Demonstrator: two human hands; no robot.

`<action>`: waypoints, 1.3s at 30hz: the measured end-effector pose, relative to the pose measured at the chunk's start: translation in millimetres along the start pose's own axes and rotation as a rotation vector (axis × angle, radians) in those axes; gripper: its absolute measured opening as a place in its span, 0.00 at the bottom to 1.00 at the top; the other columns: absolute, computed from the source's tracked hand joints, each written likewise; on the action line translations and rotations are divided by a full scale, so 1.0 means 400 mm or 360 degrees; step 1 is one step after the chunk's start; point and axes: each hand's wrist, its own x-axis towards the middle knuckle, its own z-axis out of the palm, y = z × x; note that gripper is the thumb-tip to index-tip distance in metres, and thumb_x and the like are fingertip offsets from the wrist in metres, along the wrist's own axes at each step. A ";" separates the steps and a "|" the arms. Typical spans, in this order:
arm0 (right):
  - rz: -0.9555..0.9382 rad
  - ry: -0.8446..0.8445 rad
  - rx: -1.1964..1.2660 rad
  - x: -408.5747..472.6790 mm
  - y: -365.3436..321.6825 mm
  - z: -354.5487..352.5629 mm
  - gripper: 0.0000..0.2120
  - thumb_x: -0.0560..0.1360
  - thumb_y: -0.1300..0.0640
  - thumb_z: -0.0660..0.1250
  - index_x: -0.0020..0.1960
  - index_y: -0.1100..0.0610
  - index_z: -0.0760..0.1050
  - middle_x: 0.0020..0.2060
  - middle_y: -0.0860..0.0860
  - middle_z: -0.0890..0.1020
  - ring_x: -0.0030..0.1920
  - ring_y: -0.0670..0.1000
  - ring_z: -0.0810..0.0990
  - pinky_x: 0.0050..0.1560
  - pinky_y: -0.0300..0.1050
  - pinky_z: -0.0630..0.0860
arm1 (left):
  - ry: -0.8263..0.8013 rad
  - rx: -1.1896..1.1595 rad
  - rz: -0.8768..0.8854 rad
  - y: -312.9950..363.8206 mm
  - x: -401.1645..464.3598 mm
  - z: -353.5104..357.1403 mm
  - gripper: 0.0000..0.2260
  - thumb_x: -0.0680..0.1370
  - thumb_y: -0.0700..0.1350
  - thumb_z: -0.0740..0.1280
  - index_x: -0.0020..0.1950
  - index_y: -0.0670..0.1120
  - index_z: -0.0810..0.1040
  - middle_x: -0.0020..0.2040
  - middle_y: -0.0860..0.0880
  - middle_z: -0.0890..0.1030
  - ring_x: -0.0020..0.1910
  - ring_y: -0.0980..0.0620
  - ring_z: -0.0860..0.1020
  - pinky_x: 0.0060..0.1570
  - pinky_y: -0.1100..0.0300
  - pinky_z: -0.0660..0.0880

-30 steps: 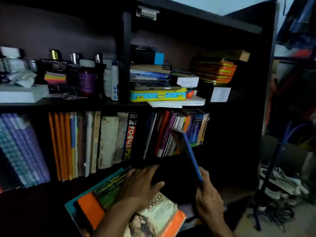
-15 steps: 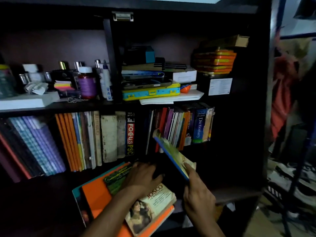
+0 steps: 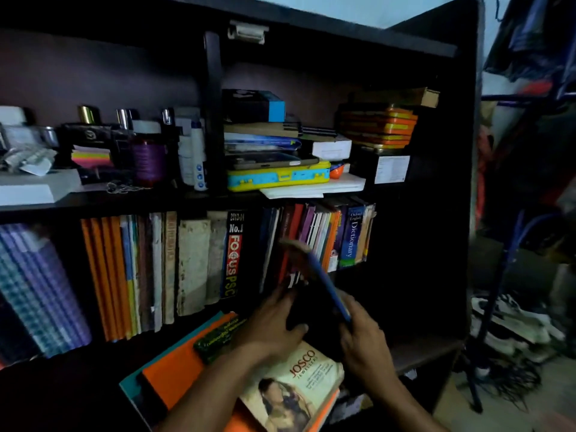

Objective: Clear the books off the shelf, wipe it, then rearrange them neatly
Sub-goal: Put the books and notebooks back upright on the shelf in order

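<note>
Below dictionary row, right hand (image 3: pixel 364 341) fingers clamp blue book (image 3: pixel 327 289), tilted up-left.

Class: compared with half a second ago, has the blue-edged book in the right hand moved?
Yes. The blue-edged book has tipped upright again, its top edge risen against the Oxford dictionary.

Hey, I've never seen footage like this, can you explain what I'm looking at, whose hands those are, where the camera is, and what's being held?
No machine here: a person wears a camera on the head, looking forward and down at their own hands in front of a dark bookshelf. The right hand has its grip on a thin blue-edged book, tilted on edge. The left hand rests on a dark book beside it. Below lies a pile of flat books, with a Josco Jewellers magazine on top. Behind stands a row of upright books, including an Oxford English Dictionary. The shelf above holds bottles and a yellow-blue case.
</note>
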 end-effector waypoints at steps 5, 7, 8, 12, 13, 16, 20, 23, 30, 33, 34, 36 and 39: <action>0.0075 0.0159 0.0373 0.011 -0.016 -0.001 0.13 0.82 0.48 0.62 0.55 0.26 0.70 0.47 0.51 0.82 0.45 0.50 0.81 0.46 0.53 0.77 | 0.0463 0.0284 0.0365 0.007 0.143 -0.069 0.24 0.79 0.45 0.65 0.76 0.48 0.71 0.78 0.49 0.68 0.74 0.44 0.68 0.72 0.49 0.69; 0.0077 0.0108 0.0378 0.014 -0.013 -0.007 0.20 0.83 0.52 0.64 0.55 0.24 0.69 0.47 0.52 0.83 0.47 0.50 0.81 0.48 0.52 0.78 | 0.0451 0.0600 0.0389 0.005 0.177 -0.046 0.26 0.77 0.46 0.63 0.76 0.48 0.71 0.80 0.48 0.65 0.77 0.44 0.64 0.73 0.45 0.66; 0.0050 0.0078 0.0367 0.017 -0.004 -0.008 0.23 0.82 0.55 0.64 0.55 0.23 0.68 0.47 0.50 0.83 0.47 0.49 0.81 0.48 0.50 0.78 | 0.0438 0.0736 0.0353 -0.009 0.187 -0.027 0.27 0.76 0.47 0.60 0.77 0.49 0.71 0.80 0.49 0.65 0.78 0.46 0.63 0.75 0.45 0.64; -0.0020 -0.0004 0.0356 0.028 0.011 -0.007 0.24 0.82 0.58 0.64 0.58 0.25 0.69 0.48 0.39 0.82 0.46 0.42 0.81 0.47 0.45 0.78 | 0.0419 0.0883 0.0438 -0.079 0.233 0.016 0.27 0.71 0.48 0.55 0.66 0.46 0.82 0.68 0.47 0.80 0.73 0.47 0.70 0.74 0.50 0.58; -0.0019 -0.0004 0.0369 0.028 0.015 -0.005 0.24 0.82 0.56 0.64 0.59 0.24 0.69 0.49 0.37 0.81 0.48 0.41 0.81 0.48 0.43 0.78 | 0.0422 0.0923 0.0429 -0.076 0.234 0.014 0.27 0.71 0.48 0.55 0.66 0.46 0.82 0.68 0.47 0.80 0.73 0.46 0.72 0.73 0.49 0.57; -0.0016 -0.0006 0.0399 0.027 0.021 -0.002 0.24 0.83 0.54 0.63 0.59 0.21 0.67 0.52 0.34 0.81 0.52 0.40 0.81 0.50 0.40 0.78 | 0.0491 0.1049 0.0322 -0.042 0.206 0.000 0.27 0.78 0.48 0.53 0.77 0.51 0.70 0.79 0.49 0.66 0.79 0.46 0.62 0.75 0.45 0.53; -0.0013 -0.0028 0.0438 0.031 0.024 -0.002 0.22 0.83 0.52 0.62 0.60 0.22 0.67 0.52 0.36 0.81 0.52 0.42 0.81 0.53 0.50 0.80 | 0.0333 0.1174 0.0180 -0.021 0.198 -0.019 0.29 0.85 0.50 0.53 0.84 0.52 0.45 0.83 0.51 0.37 0.81 0.48 0.34 0.74 0.32 0.38; 0.0009 -0.0007 0.0489 0.032 0.024 -0.004 0.24 0.83 0.52 0.62 0.58 0.19 0.67 0.52 0.34 0.80 0.51 0.41 0.80 0.52 0.45 0.78 | 0.0349 0.1171 0.0126 -0.020 0.197 -0.015 0.30 0.85 0.51 0.53 0.84 0.51 0.43 0.83 0.50 0.36 0.81 0.48 0.33 0.74 0.31 0.37; 0.0089 -0.0005 0.0536 0.037 0.027 -0.007 0.24 0.83 0.52 0.62 0.54 0.17 0.67 0.51 0.28 0.78 0.52 0.35 0.78 0.50 0.37 0.76 | 0.0426 0.1147 0.0115 -0.039 0.196 -0.019 0.34 0.83 0.54 0.55 0.81 0.55 0.35 0.78 0.52 0.28 0.80 0.53 0.31 0.75 0.35 0.34; 0.0090 -0.0025 0.0551 0.039 0.033 -0.010 0.19 0.83 0.53 0.63 0.56 0.25 0.71 0.51 0.29 0.79 0.52 0.35 0.78 0.50 0.36 0.75 | 0.0475 0.1163 0.0101 -0.052 0.193 -0.025 0.34 0.84 0.53 0.53 0.80 0.58 0.31 0.78 0.54 0.28 0.79 0.55 0.30 0.75 0.39 0.32; 0.0087 -0.0011 0.0565 0.039 0.034 -0.012 0.18 0.83 0.54 0.63 0.57 0.28 0.71 0.51 0.28 0.79 0.52 0.34 0.78 0.49 0.33 0.74 | 0.0493 0.1171 0.0097 -0.062 0.193 -0.024 0.34 0.84 0.52 0.53 0.80 0.58 0.30 0.78 0.54 0.26 0.79 0.55 0.29 0.75 0.40 0.32; 0.0085 -0.0006 0.0575 0.039 0.038 -0.014 0.17 0.82 0.56 0.63 0.59 0.32 0.71 0.50 0.28 0.79 0.51 0.34 0.78 0.46 0.28 0.73 | 0.0614 0.1179 0.0149 -0.090 0.196 -0.014 0.33 0.84 0.51 0.52 0.81 0.59 0.32 0.79 0.54 0.28 0.79 0.55 0.31 0.76 0.41 0.34; 0.0122 -0.0003 0.0620 0.040 0.042 -0.015 0.17 0.82 0.54 0.64 0.62 0.33 0.70 0.50 0.29 0.80 0.52 0.34 0.78 0.49 0.32 0.74 | 0.0906 0.1039 0.0318 -0.128 0.201 -0.002 0.29 0.80 0.49 0.54 0.83 0.57 0.55 0.84 0.53 0.50 0.82 0.53 0.52 0.77 0.41 0.49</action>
